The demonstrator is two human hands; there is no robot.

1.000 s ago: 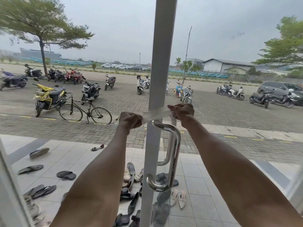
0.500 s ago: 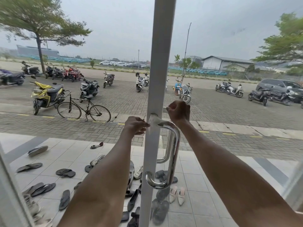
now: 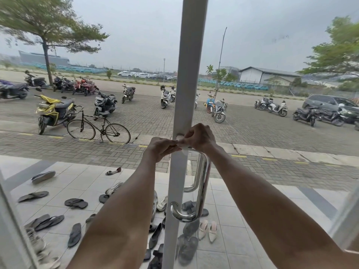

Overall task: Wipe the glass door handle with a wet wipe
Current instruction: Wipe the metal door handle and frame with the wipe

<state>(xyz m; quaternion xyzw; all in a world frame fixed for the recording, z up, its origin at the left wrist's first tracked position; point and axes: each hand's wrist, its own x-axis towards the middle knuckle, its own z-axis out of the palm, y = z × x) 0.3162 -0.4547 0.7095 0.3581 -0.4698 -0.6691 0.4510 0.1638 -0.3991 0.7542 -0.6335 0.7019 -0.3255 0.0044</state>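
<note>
- Up at the door handle's [image 3: 202, 183] top bend, I see both hands pinching the wet wipe [image 3: 183, 145].
- Left hand [image 3: 161, 149] clamped beside the door frame [image 3: 182, 94]; right hand [image 3: 200, 137] clamped just above the handle.

Handle [image 3: 202, 183] right of door frame [image 3: 186, 74]; sandals [image 3: 75, 202] on tiles beyond, bicycle [image 3: 98, 129] farther left.

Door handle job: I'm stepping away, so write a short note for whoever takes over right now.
Left hand: grip shut on the wet wipe, left of the white door frame.
Right hand: grip shut on the same wipe, at the top mount of the door handle.
The wipe is bunched between both hands at the handle's upper bend.
Done: the wipe is on the top end.
Left: the vertical bar and lower bend show no wipe on them; work downward.
</note>
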